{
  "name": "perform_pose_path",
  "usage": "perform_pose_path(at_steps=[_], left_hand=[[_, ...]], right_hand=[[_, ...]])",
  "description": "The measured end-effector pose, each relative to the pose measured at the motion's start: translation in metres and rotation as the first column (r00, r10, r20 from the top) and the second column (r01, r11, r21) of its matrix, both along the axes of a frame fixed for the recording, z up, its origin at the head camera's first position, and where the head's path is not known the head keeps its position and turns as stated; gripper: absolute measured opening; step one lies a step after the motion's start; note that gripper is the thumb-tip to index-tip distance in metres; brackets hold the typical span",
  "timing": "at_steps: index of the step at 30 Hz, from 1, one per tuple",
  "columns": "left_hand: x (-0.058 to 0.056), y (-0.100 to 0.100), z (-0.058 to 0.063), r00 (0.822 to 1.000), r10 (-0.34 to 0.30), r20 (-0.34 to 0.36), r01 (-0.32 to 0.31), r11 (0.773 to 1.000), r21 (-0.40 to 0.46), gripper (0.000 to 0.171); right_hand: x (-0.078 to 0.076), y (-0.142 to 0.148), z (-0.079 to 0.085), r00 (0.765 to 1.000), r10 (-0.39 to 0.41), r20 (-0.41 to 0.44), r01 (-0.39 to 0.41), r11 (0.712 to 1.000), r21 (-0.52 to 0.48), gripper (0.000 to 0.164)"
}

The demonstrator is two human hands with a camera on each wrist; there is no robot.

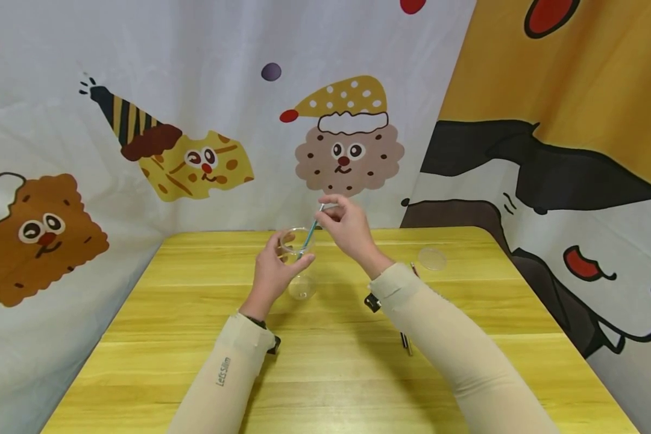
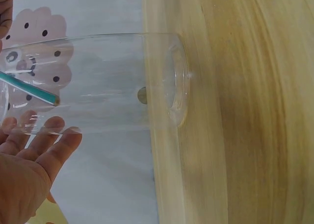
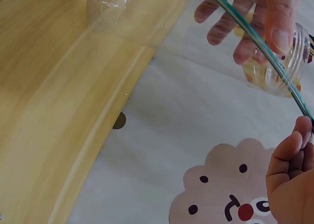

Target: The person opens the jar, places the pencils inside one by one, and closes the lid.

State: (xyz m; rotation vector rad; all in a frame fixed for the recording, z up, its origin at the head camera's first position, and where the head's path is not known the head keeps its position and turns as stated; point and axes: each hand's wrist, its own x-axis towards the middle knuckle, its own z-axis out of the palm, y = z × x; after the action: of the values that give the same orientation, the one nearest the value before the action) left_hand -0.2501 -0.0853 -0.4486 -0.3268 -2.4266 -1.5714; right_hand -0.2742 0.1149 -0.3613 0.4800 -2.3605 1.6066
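My left hand (image 1: pixel 271 272) grips a tall clear plastic jar (image 2: pixel 113 82) near its mouth, thumb on one side and fingers on the other. The jar is upright with its open rim at the top. Above it, my right hand (image 1: pixel 351 230) pinches the upper end of a teal pencil (image 1: pixel 311 232) between thumb and fingers. The pencil slants down through the jar's mouth, and in the left wrist view its lower end shows through the clear wall, well above the jar's base. The right wrist view shows the pencil crossing by the rim, close to my left thumb (image 3: pixel 280 23).
A clear round lid (image 1: pixel 432 258) lies on the wooden table (image 1: pixel 206 361) at the back right. Several more pencils (image 1: pixel 405 343) lie partly hidden under my right forearm. A cloth (image 1: pixel 211 72) with cartoon prints hangs behind the table's far edge.
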Motion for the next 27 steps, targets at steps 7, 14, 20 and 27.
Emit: perform_pose_path(at_steps=[7,14,20,27], left_hand=[[0.003,0.0,0.002,1.0,-0.011,0.008,0.011,1.0,0.021,0.077],[0.002,0.001,0.001,1.0,-0.006,0.003,0.006,1.0,0.015,0.078],[0.001,0.001,0.0,1.0,-0.009,-0.003,0.009,1.0,0.01,0.082],[0.001,0.0,0.001,1.0,-0.008,0.003,0.008,1.0,0.012,0.08]], right_hand=[[0.002,-0.003,-0.004,0.999,0.029,0.029,-0.03,0.999,0.019,0.028],[0.002,-0.005,-0.009,0.998,0.021,0.058,-0.024,0.999,0.04,0.027],[0.002,-0.006,-0.012,0.997,0.014,0.071,-0.02,0.996,0.081,0.026],[0.003,-0.007,-0.013,0.997,0.025,0.08,-0.031,0.996,0.087,0.026]])
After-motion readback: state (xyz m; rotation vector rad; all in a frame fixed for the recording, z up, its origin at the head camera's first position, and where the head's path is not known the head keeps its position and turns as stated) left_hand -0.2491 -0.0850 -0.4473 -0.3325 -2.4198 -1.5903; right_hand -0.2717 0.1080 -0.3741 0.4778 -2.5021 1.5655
